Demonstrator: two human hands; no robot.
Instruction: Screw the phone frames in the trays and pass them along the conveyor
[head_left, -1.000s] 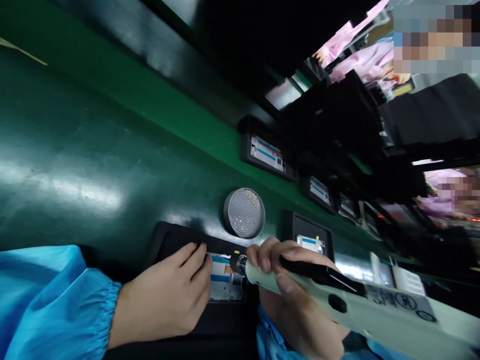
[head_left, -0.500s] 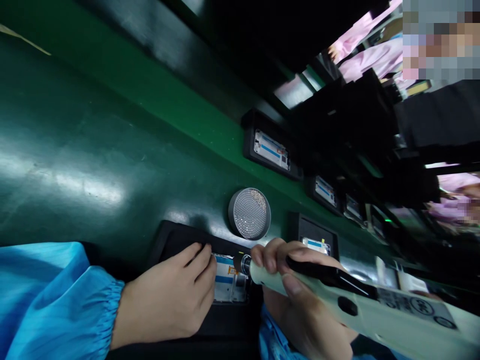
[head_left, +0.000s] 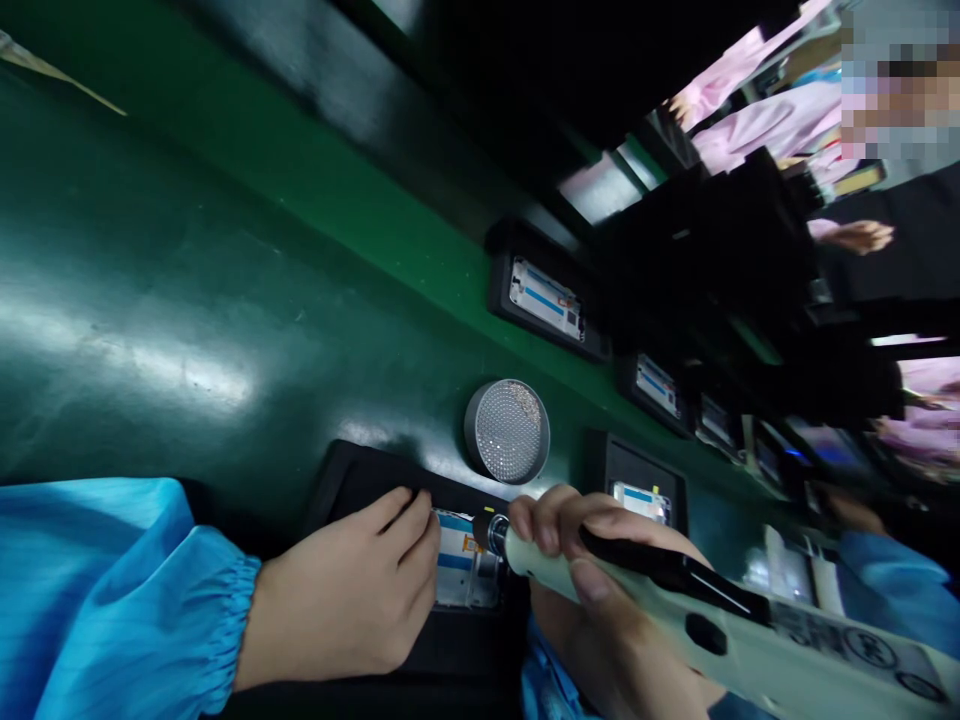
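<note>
A pale green electric screwdriver (head_left: 720, 640) with a black lever is in my right hand (head_left: 600, 560), fingers wrapped round its front end. Its metal nose points down at the upper edge of an opened phone frame (head_left: 457, 562) with blue strips and an orange flex piece; the tip itself cannot be made out. The phone frame sits in a black fixture (head_left: 360, 470). My left hand (head_left: 356, 580) lies over the left end of the frame and fixture, fingers extended and lightly bent, fingertips resting by the frame's edge. Its thumb is hidden.
A round dish (head_left: 508, 430) with a perforated plate and small screws stands just beyond the fixture. Further black fixtures with phone frames, one at the back (head_left: 547, 300) and one to the right (head_left: 637, 490), sit on the green bench (head_left: 187, 280). Co-workers' sleeves show at right.
The whole view has shifted slightly, so things appear a little further right. Both hands and the screwdriver keep about the same position at the phone frame. A co-worker's blue sleeve now shows at right.
</note>
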